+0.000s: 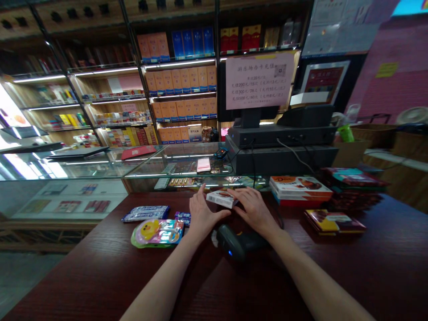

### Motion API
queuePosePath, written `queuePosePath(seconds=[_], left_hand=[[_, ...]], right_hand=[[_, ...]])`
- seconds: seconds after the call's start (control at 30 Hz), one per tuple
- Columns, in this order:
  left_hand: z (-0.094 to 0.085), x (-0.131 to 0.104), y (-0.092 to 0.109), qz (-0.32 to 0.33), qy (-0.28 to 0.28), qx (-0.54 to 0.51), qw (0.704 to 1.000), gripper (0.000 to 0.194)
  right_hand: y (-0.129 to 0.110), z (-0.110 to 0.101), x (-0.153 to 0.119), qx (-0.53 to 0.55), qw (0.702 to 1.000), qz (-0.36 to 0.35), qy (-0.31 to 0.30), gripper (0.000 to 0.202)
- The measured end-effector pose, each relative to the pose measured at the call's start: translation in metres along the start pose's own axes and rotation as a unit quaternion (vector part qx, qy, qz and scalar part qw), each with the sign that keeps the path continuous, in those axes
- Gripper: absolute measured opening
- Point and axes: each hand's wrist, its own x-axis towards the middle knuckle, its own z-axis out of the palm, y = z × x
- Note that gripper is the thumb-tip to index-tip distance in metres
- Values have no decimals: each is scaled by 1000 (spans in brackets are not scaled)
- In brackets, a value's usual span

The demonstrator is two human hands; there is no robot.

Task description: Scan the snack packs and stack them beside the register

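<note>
Between my hands, near the back edge of the dark wooden counter (110, 263), is a small white box (221, 199). My right hand (256, 209) grips its right end between thumb and fingers. On the box's left side, my left hand (203, 214) has its thumb and fingers spread apart, close to the box. Just below the hands lies a black barcode scanner (234, 243) with a blue light. Left of my left hand are a purple packet (182, 217), a blue and white packet (146, 213) and a colourful pack with a yellow duck (158, 232).
Orange and white boxes (301, 188), yellow and brown packets (334, 222) and a stack of dark red packages (354, 187) sit at the right. Behind are a glass display case (177, 156), a monitor with a pink paper sign (257, 82) and stocked shelves.
</note>
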Motion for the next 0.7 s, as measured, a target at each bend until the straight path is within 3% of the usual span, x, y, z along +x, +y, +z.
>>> queuePosePath(seconds=[0.13,0.33,0.7], left_hand=[[-4,0,2,-1,-15,-30,999,111],[-11,2,1,27,-50,-55,997,84],[-6,3,-8,103,-25,-18,994,48]], right_hand=[[8,-2,-3,-6,1000,15,2,55],[20,-3,-9,-15,999,44,18,57],[27,-4,-13,2,998,63,13,62]])
